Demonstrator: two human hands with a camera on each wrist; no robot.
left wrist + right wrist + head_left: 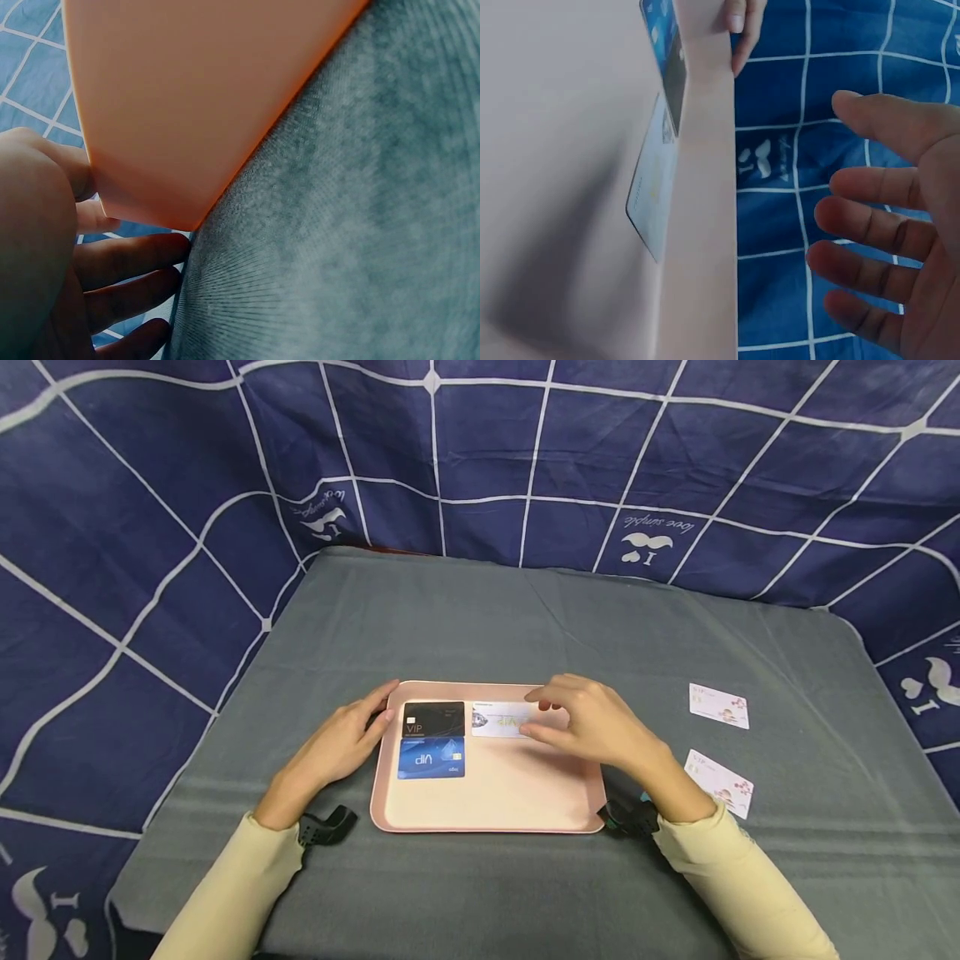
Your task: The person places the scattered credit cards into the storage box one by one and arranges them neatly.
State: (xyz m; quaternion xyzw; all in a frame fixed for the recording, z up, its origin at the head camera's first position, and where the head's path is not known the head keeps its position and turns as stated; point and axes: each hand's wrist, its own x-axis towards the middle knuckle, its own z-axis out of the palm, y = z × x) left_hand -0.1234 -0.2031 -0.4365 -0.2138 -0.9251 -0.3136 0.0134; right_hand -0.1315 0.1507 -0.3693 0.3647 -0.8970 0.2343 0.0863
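A pink tray lies on the grey cloth. In its upper left part a black VIP card sits directly above a blue card. To their right lies a white VIP card along the far wall, partly hidden by my right hand in the head view. That hand hovers over the card's right end; the right wrist view shows its fingers spread and holding nothing. At the tray's far left corner, my left hand touches the rim with thumb and forefinger, its other fingers extended beside the wall.
Two pinkish white cards lie on the cloth right of the tray: an upper one and a lower one, partly covered by my right forearm. A blue checked curtain stands behind the table and along its sides.
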